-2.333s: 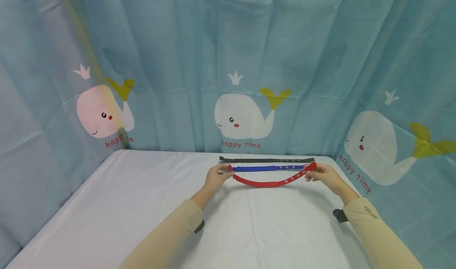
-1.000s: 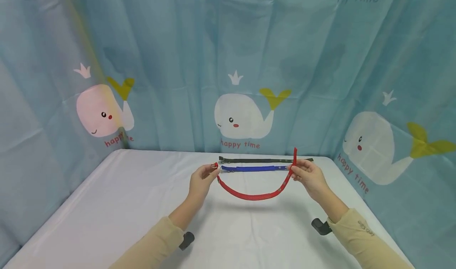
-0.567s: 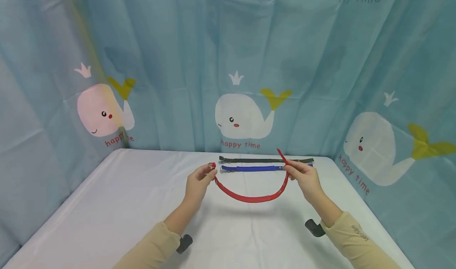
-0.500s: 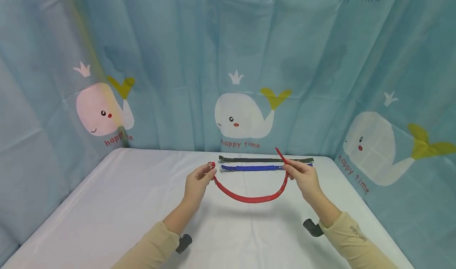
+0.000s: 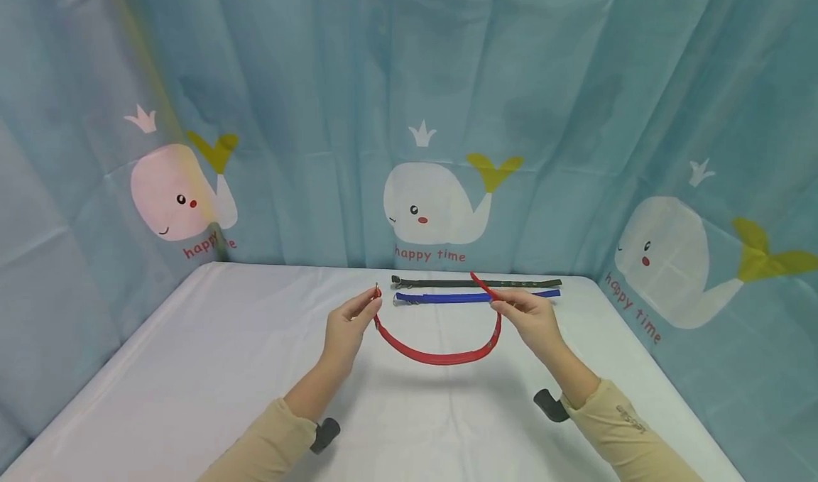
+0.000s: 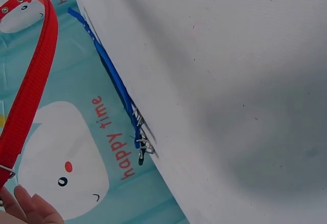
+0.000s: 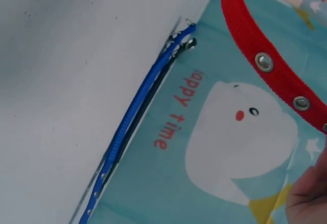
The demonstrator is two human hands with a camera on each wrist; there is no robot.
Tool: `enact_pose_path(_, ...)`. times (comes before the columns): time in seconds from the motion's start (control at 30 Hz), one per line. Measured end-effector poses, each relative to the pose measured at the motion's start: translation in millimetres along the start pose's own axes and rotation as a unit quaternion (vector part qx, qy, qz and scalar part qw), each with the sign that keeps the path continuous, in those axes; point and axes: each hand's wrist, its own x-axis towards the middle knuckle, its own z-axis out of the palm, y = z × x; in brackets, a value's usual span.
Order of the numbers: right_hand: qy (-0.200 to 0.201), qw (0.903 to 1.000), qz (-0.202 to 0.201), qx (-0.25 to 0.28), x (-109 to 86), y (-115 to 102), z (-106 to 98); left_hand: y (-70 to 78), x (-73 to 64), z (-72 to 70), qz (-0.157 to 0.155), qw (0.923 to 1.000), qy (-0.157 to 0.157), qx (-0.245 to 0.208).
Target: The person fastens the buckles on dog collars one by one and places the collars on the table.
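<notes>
A red collar [image 5: 441,358] with metal eyelets hangs in a U above the white table, between both hands. My left hand [image 5: 345,329] pinches its buckle end between thumb and fingers. Near the other end, my right hand [image 5: 527,319] grips the strap, whose free tip points up and left. In the left wrist view the red strap [image 6: 36,75] rises from the fingers [image 6: 33,206], with a metal ring near them. The right wrist view has the red strap [image 7: 248,27] with its eyelets close up, and part of the hand [image 7: 309,198] at the edge.
A blue collar [image 5: 447,298] lies straight on the white table [image 5: 192,368], behind the hands. Just beyond it, parallel, lies a dark collar [image 5: 447,283] near the back edge. A blue curtain [image 5: 332,113] with whale prints hangs around the table.
Both hands have drawn back from the blue collar and come nearer each other. The red collar sags into a deeper U, and its free tip has swung up and left.
</notes>
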Motion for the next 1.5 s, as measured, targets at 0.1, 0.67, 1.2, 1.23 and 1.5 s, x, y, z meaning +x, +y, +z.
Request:
enact_pose_path(0.1,-0.001,0.9979,-0.054,-0.036,-1.1,-1,6,1.0,-0.6,-0.1,0.006,0.9999,0.001,0.011)
enact_pose_path(0.67,-0.017,0.9645,-0.252,-0.077,1.4,-11,28,8.0,-9.6,3.0,0.021,0.9982,-0.041,0.039)
enact_pose_path(1.2,-0.055,0.95,-0.3,-0.067,3.3,-8,32,9.9,-14.1,4.8,0.045,0.9959,-0.059,0.053)
enact_pose_path(1.23,-0.056,0.9499,-0.3,-0.068,3.2,-9,33,10.4,-14.8,5.0,0.045,0.9958,-0.06,0.052)
enact_pose_path(1.5,-0.058,0.9506,-0.297,-0.069,2.4,-9,35,14.5,-18.9,6.4,0.06,0.9939,-0.067,0.065)
